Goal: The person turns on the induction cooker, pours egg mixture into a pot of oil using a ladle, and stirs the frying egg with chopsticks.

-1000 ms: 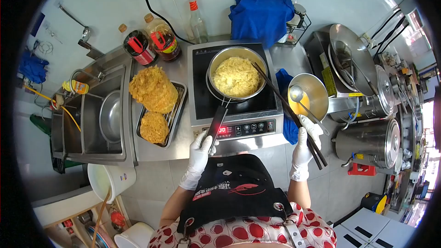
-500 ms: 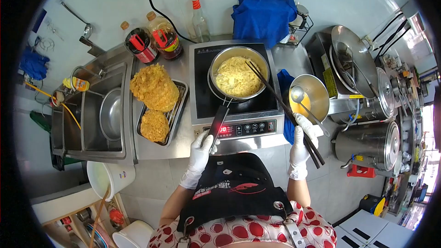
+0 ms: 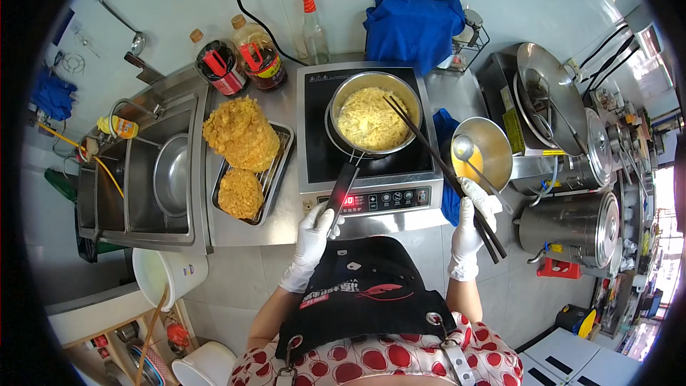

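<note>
A saucepan (image 3: 336,132) of yellow noodles (image 3: 373,120) stands on an induction cooker (image 3: 318,164) with a lit red display. My left hand (image 3: 312,237), in a white glove, is closed round the pan's black handle (image 3: 343,189). In my right hand (image 3: 468,229), also gloved, is a pair of long dark chopsticks (image 3: 437,161), their tips in the noodles. Just beyond that hand, a metal bowl (image 3: 498,143) holds yellow liquid and a ladle (image 3: 482,171). A blue cloth (image 3: 449,204) lies partly under the bowl.
Fried golden pieces (image 3: 241,134) sit on a rack tray (image 3: 279,179) at left, beside a sink (image 3: 136,200). Behind them are sauce bottles (image 3: 263,68) and a clear bottle (image 3: 314,36). A wok (image 3: 532,64) and large pots (image 3: 564,229) stand at right.
The view has shifted very slightly. Both hands keep their grips, and the chopstick tips stay in the noodles with hardly any movement.
</note>
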### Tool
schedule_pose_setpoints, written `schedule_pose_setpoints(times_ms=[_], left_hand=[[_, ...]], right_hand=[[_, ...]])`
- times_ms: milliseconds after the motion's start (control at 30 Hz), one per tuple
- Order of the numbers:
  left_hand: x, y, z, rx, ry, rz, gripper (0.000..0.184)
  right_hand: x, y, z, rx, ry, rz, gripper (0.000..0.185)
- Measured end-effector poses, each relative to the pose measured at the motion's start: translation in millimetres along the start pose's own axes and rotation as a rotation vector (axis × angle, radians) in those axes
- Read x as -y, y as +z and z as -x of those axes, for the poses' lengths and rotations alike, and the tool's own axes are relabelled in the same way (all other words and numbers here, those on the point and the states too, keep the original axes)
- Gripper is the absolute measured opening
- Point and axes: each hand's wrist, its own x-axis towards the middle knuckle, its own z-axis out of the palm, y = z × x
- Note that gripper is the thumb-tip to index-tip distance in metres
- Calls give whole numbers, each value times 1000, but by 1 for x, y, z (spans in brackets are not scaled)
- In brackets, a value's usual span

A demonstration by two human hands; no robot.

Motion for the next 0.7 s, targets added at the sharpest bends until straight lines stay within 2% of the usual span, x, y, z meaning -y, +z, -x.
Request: schedule_pose_setpoints(times_ms=[400, 467, 600, 700], left_hand=[[-2, 0, 0, 13, 2, -6, 25], [1, -1, -1, 17, 4, -6, 25], [1, -1, 0, 17, 10, -6, 26], [3, 0, -1, -4, 8, -15, 24]], right_hand=[[1, 0, 0, 26, 10, 12, 17], [4, 0, -2, 43, -5, 103, 18], [-1, 2, -3, 5, -34, 2, 16], [5, 3, -5, 14, -41, 96, 17]])
